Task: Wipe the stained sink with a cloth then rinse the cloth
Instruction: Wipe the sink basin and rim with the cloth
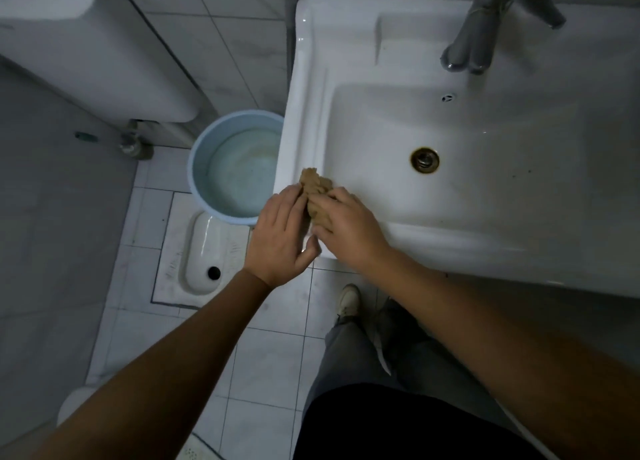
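both hands meet on a crumpled tan cloth [317,196] at the near left corner of the white sink [485,245]. the right hand [349,232] lies over the cloth, fingers curled down on it, while the left hand [282,238] closes its fingertips on the cloth's left side; how firm either grip is seems unclear. the cloth rests on the sink's rim. farther in sit the drain [425,160] and the tap [485,30]. a blue bucket [204,141] stands on the floor beside the sink, next to a squat toilet [204,251].

My hands hide most of the cloth [316,189]; the frame's edge cuts off the tap [485,26] and the sink [346,61].
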